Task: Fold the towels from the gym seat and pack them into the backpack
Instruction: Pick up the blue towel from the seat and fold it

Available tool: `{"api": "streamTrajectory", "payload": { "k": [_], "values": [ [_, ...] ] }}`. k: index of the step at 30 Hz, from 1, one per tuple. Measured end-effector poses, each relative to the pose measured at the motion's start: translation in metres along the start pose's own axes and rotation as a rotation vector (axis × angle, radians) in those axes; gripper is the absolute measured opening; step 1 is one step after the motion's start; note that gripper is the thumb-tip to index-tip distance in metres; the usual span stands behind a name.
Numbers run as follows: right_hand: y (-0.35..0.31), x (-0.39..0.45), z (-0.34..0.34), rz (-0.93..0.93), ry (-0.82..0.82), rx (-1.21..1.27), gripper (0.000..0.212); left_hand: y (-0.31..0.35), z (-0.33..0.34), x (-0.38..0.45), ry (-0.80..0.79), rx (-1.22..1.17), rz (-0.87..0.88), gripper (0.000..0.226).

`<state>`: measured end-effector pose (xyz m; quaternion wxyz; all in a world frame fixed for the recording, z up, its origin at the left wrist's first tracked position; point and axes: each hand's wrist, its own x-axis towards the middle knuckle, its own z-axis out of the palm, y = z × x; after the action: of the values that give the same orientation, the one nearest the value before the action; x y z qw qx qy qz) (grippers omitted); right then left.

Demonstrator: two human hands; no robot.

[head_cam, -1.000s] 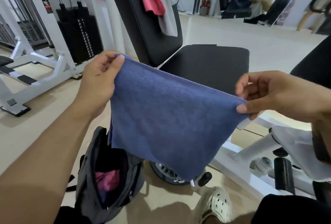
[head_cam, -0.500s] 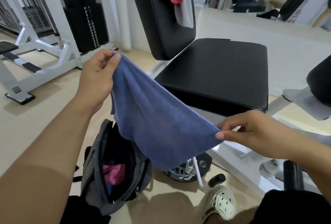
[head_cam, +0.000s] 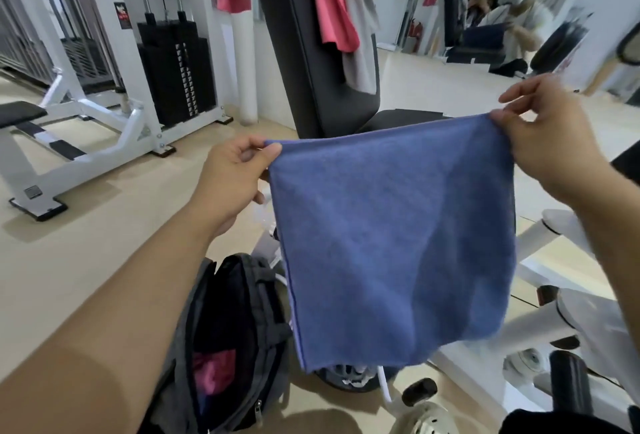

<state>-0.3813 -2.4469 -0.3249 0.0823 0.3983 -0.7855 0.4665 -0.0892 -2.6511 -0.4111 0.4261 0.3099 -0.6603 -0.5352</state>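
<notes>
Gym floor (head_cam: 104,243) below. Your left hand (head_cam: 232,177) and right hand (head_cam: 547,142) each pinch a top corner of the blue towel (head_cam: 391,243); open backpack (head_cam: 239,347) at 7 o'clock.

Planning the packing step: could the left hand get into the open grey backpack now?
Probably not yet: the left hand pinches the blue towel, though the open grey backpack below looks unobstructed.

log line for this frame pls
left hand: pinches blue towel corner | right hand: pinches other corner | towel: hanging | backpack: open
</notes>
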Motion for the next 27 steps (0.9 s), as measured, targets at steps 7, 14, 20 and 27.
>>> {"api": "streamTrajectory", "payload": {
  "k": [7, 14, 20, 27],
  "values": [
    [0.049, 0.026, 0.040, 0.162, -0.378, 0.150, 0.029, -0.020, 0.014, 0.024, 0.092, -0.042, -0.190, 0.010],
    [0.056, 0.030, 0.070, 0.014, -0.236, -0.192, 0.020, -0.040, 0.008, 0.052, 0.172, 0.451, -0.025, 0.008],
    [0.065, 0.029, 0.091, -0.093, -0.234, -0.335, 0.019, -0.057, 0.016, 0.055, 0.166, 0.563, -0.111, 0.012],
    [0.064, 0.029, 0.091, 0.153, -0.298, -0.650, 0.031, -0.049, 0.020, 0.056, 0.176, 0.376, -0.144, 0.008]
  ]
}}
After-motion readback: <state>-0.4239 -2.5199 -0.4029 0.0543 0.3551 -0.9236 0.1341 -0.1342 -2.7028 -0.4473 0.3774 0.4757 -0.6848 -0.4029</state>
